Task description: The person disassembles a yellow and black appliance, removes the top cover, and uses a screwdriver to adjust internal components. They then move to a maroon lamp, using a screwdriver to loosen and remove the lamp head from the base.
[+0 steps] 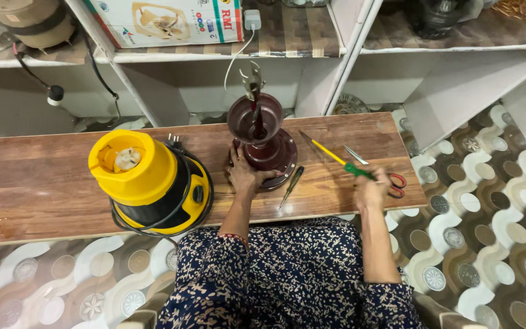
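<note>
Screwdriver point(336, 159) between maroon base point(264, 149) and scissors point(385, 173)

Counted on the desk point(44, 183): one yellow-and-black mixer base point(153, 183), one maroon jar base point(263, 140), two screwdrivers — one yellow-shafted with green handle point(336, 159), one small dark one point(291, 184) — and one pair of red-handled scissors point(375, 170). Two hands are seen, left point(243, 173) and right point(371, 190). One printed carton point(165, 21) is noted on the shelf.
</note>
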